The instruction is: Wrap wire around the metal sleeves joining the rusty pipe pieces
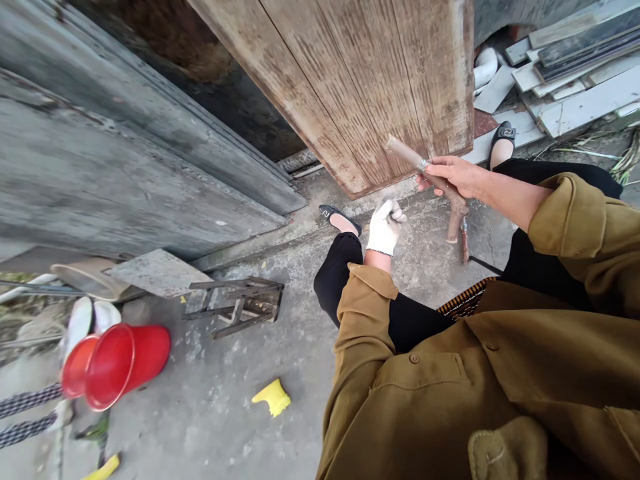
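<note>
Right hand (453,175), bare, and it's got a firm hold on the forked stick (454,203)! Fingers wrapped around the upper stretch, just below a band of silvery wire (423,165), the pale end slanting up in front of the wooden panel (380,87) and the forked end angling down over the concrete floor (225,413). Across to the left hand (386,223), in a white glove (381,237): grip narrow, fingers curled in, held near the stick but apart from it. A fine strand shows by those fingertips; whether it's pinched, I cannot tell. Out on the left, a small wooden stool (247,303), a red bucket (153,353) tipped on its side, and a yellow scrap (274,397) lying on the concrete.
</note>
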Tool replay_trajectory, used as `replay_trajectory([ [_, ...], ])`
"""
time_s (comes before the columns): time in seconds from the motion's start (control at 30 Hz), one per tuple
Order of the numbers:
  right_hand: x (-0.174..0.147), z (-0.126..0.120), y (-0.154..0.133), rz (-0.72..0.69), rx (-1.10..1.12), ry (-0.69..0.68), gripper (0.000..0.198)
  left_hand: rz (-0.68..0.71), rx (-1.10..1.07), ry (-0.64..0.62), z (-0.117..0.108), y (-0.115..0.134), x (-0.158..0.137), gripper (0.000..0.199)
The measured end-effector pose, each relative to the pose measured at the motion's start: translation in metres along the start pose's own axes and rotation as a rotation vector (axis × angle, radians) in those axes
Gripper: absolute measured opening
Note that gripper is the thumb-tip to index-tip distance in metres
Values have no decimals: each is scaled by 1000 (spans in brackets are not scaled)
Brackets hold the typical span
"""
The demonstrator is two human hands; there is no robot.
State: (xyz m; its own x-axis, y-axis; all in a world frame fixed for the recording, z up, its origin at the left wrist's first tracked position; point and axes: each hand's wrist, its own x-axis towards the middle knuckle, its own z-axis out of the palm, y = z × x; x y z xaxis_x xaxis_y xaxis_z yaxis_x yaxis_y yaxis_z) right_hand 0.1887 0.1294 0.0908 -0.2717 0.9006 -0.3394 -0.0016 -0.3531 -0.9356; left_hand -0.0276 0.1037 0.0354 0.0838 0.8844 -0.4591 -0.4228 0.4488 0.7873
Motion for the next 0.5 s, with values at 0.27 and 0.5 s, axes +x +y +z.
replay_trajectory([
  [0.27,-10,9,-5,-2,-118,-155,23,78,158,106,-7,-12,11,27],
  [0.5,-6,12,-2,-8,69,-35,15,30,-138,214,-21,-5,23,25],
])
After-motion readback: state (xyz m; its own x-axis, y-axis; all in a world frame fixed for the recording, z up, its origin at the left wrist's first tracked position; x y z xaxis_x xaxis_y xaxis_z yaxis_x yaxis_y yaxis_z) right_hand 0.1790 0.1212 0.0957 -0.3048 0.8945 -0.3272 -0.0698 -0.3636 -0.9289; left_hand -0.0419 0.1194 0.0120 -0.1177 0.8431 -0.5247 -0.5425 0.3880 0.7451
